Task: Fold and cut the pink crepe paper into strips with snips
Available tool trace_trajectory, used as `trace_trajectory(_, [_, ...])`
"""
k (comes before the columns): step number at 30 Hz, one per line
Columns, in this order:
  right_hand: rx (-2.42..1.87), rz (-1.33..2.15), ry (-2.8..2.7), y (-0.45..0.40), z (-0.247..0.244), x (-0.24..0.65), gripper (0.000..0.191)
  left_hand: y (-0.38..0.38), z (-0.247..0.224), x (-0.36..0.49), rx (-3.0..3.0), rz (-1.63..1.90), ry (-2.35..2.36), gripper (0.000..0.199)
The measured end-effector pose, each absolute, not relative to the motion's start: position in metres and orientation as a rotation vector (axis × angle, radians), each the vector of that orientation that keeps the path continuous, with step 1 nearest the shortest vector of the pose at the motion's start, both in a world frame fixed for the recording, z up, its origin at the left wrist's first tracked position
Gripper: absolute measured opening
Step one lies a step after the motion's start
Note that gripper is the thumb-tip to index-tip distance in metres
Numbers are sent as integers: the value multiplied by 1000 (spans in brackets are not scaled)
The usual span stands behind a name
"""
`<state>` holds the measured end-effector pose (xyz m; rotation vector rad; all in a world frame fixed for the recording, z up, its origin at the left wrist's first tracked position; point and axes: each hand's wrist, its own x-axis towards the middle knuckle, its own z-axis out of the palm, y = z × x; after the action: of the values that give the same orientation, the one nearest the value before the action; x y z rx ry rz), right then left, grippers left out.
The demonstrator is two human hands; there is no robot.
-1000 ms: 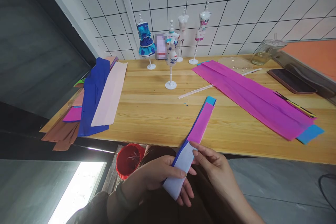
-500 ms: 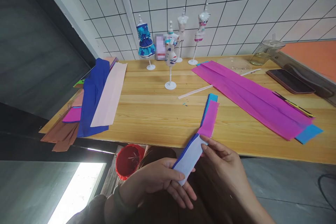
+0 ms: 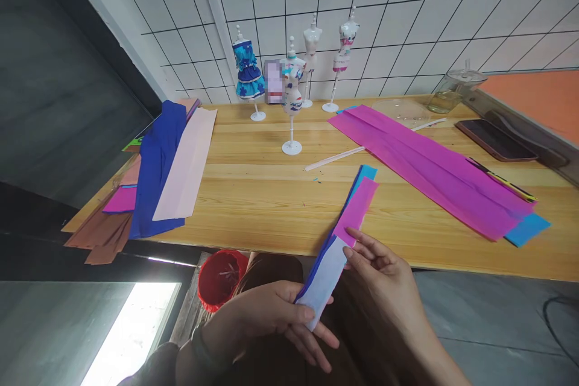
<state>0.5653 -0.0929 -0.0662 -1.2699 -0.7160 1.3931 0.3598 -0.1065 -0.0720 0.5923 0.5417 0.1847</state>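
Observation:
My left hand (image 3: 289, 316) grips the lower end of a layered stack of thin paper strips, thumb on top and fingers spread below. Uppermost is a pale blue strip (image 3: 323, 280), with a dark blue edge showing along its left side. A magenta strip (image 3: 359, 205) extends beyond it towards the table, and a bright blue strip (image 3: 368, 172) peeks out at the far end. My right hand (image 3: 373, 259) pinches the right edge where pale blue meets magenta, thumb and forefinger closed on it. The far end of the strips reaches over the wooden table (image 3: 253, 199).
Several small mannequins stand at the back, one in a blue dress (image 3: 248, 72). Long magenta sheets (image 3: 429, 175) lie right, near a phone (image 3: 495, 140) and a clear jar (image 3: 447, 93). Blue sheets (image 3: 156, 175) and a pale pink sheet (image 3: 185, 169) lie left. A red bin (image 3: 221, 280) is below.
The magenta strip now lies straighter in line with the pale blue one, and the stack's lower end has dropped slightly. Both hands keep their hold. The whole view has shifted a little.

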Motion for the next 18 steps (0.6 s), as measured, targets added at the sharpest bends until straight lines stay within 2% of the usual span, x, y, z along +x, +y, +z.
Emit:
trace_trajectory(3, [-1278, 1377, -723, -94, -65, 564, 49, -103, -67, 358, 784, 168, 631, 56])
trace_trajectory(7, [-1279, 1364, -811, -99, -61, 562, 49, -93, -50, 362, 1181, 186, 822, 43])
trace_trajectory(10, [-1312, 1308, -944, -107, -56, 560, 45, -91, -38, 373, 1173, 399, 899, 36])
trace_trajectory(13, [-1377, 1136, -1136, -114, -53, 560, 38, -92, -31, 386, 1149, 618, 982, 28])
trace_trajectory(18, [-1470, 767, -1523, -124, -54, 565, 35, -91, -28, 398, 1116, 765, 1000, 20])
